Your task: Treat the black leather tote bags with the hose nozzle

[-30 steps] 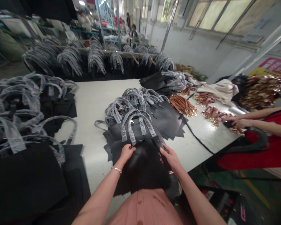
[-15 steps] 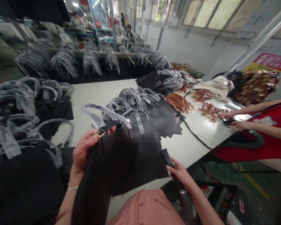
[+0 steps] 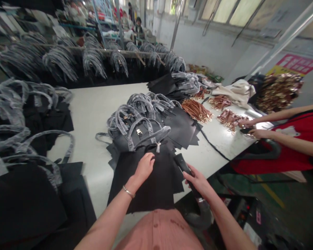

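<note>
A black bag panel [image 3: 143,184] with a plastic-wrapped handle [image 3: 161,133] lies in front of me, over a stack of similar panels. My left hand [image 3: 145,166] is on its upper part, fingers closed at a small black strap near the handle's base; the fingertips are partly hidden. My right hand [image 3: 198,180] is wrapped round a black nozzle-like tool [image 3: 182,164] with a thick hose curving down below. The tool's tip points up and left, beside the panel's right edge. Behind the panel, more wrapped handles [image 3: 143,104] and a gold buckle [image 3: 139,132] show.
Piled black panels with wrapped handles [image 3: 18,104] fill the left side. Brown straps with gold clasps [image 3: 197,110] lie on the white table [image 3: 86,107]. At right, a co-worker's hands [image 3: 253,129] hold a similar hosed tool. A rack of wrapped handles [image 3: 91,59] stands behind.
The panel my left hand held raised at left is gone from there; a panel now lies flat before me. My left hand has moved right onto it. My right hand keeps the tool.
</note>
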Available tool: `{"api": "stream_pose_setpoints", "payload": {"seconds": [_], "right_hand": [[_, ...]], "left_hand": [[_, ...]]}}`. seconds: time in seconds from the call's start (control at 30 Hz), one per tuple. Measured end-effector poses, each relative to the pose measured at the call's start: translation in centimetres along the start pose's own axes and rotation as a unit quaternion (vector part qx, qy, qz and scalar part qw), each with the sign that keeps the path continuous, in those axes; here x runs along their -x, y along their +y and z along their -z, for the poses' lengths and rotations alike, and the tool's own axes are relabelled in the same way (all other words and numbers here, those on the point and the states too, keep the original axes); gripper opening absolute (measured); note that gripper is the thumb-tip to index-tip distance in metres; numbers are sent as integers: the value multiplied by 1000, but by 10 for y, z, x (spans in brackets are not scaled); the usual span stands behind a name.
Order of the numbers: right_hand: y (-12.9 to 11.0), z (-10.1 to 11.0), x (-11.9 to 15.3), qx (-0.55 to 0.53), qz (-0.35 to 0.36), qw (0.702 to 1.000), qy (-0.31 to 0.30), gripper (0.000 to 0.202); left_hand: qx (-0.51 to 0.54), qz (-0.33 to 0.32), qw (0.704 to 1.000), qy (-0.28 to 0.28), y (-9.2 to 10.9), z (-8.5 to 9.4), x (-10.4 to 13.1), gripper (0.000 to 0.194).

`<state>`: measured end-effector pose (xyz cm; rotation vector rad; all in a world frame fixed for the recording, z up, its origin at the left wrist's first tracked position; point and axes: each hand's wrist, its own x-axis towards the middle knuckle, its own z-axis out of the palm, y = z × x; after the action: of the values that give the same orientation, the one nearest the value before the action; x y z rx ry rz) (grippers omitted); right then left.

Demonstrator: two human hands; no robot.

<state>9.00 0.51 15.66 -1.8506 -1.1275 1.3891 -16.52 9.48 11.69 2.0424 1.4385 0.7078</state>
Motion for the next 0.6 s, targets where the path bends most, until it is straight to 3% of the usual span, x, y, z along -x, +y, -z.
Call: {"api": "stream_pose_setpoints", "payload": {"seconds": [0.13,0.23,0.4,0.6], "right_hand": [[-1,-28,-12,0,-25,997,-69,55],[2,-46,-20,7,-49,992,-116,54],[4,-60,-33,8,-69,987,-143,56],[-7,-64,-47,-19,-54,991,-122,61]], "left_hand": [[-112,-3,994,21,-26,-28,49,19],[-164,-24,985,50,-44,-42,67,28],[-150,-70,985,44,-66,-53,71,33],[-143,-52,987,50,-63,-52,71,34]]}}
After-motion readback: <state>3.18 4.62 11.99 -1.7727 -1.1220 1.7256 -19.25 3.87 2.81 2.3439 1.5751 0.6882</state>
